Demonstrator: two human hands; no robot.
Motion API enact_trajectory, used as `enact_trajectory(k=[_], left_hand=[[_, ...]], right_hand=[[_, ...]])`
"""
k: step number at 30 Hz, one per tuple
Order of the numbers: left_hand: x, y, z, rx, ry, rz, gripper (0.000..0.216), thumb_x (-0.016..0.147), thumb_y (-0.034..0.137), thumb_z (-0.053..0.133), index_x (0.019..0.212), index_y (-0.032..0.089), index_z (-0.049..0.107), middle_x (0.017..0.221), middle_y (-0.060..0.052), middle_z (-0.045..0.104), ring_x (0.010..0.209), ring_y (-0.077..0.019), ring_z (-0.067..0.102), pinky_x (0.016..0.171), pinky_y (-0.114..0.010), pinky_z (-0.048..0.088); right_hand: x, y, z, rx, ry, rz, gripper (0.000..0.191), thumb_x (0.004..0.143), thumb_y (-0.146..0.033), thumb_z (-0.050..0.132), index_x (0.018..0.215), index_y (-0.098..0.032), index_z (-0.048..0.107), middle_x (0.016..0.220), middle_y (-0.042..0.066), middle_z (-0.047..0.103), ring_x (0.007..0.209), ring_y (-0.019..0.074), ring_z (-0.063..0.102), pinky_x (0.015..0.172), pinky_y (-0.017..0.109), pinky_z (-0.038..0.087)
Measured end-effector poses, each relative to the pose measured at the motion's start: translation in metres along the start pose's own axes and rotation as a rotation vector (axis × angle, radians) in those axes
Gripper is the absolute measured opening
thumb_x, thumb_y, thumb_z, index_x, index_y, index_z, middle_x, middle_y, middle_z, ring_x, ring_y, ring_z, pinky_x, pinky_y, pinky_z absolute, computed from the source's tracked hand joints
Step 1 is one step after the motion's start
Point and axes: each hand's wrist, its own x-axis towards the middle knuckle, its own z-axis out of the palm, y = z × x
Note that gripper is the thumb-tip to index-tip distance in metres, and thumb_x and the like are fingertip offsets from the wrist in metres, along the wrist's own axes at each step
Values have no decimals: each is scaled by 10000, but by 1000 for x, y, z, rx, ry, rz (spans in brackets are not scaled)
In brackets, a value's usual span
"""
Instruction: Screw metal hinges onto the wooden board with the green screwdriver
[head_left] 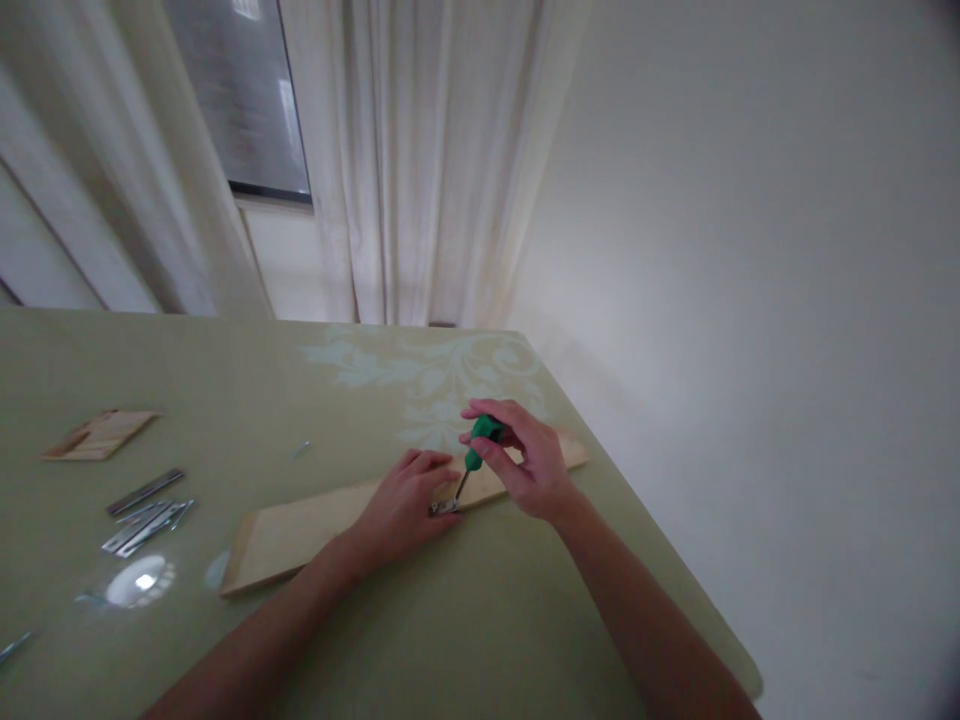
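Note:
A long pale wooden board (315, 522) lies slantwise on the table. My left hand (405, 505) grips it near the middle, fingers over its top and thumb along the near edge. Between that thumb and fingers sits a small shiny metal fitting (444, 508) on the board's near edge; whether it is a hinge or a bracket I cannot tell. In my right hand (529, 465), closed round the handle, a green-handled screwdriver (486, 430) stands tilted. Its shaft runs down to the fitting, where the tip meets it; any screw head there is too small to make out.
Left on the green table (300, 660) lie a small wooden piece (103, 435), a dark metal strip (145, 491) and several shiny metal strips (142, 528). A loose screw (301, 449) lies beyond the board. The table's right edge drops off near a white wall (750, 300).

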Motion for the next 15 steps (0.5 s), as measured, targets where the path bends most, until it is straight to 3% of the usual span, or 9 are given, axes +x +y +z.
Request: enact_trajectory(k=[3, 5, 8, 12, 15], left_hand=[[0, 0, -3, -21, 3, 20, 360, 793, 389, 845, 1116, 258, 755, 1368, -97, 666, 1253, -336, 568, 1061, -477, 493], [1, 0, -5, -50, 8, 44, 248, 853, 404, 788, 1058, 265, 767, 1327, -79, 694, 1226, -313, 591, 1048, -459, 491], [2, 2, -6, -122, -4, 57, 128, 951, 349, 677, 966, 270, 777, 1183, -43, 753, 1145, -253, 643, 1015, -399, 491], [4, 7, -6, -142, -15, 37, 168, 979, 335, 655, 892, 243, 765, 1021, -39, 770, 1023, -221, 669, 927, -348, 493], [3, 10, -5, -96, -21, 18, 219, 989, 328, 644, 821, 221, 735, 869, -25, 745, 914, -211, 661, 865, -337, 476]], right_hand=[[7, 3, -8, 185, -126, 0, 460, 1044, -283, 593, 1486, -335, 476, 1377, 84, 659, 1104, 194, 755, 961, 387, 641], [13, 4, -10, 251, -182, 12, 406, 1054, -290, 576, 1449, -308, 484, 1373, 90, 656, 1122, 196, 749, 978, 398, 628], [23, 4, -8, 110, -158, -7, 341, 985, -360, 690, 1294, -248, 602, 1230, 76, 705, 1066, 182, 741, 929, 349, 630], [32, 5, -3, -167, 38, -40, 402, 869, -434, 813, 1206, -245, 702, 1044, 41, 697, 910, 150, 687, 741, 249, 620], [32, 3, -7, -203, -24, -105, 389, 930, -386, 761, 1291, -261, 691, 1025, 34, 708, 889, 142, 684, 795, 266, 608]])
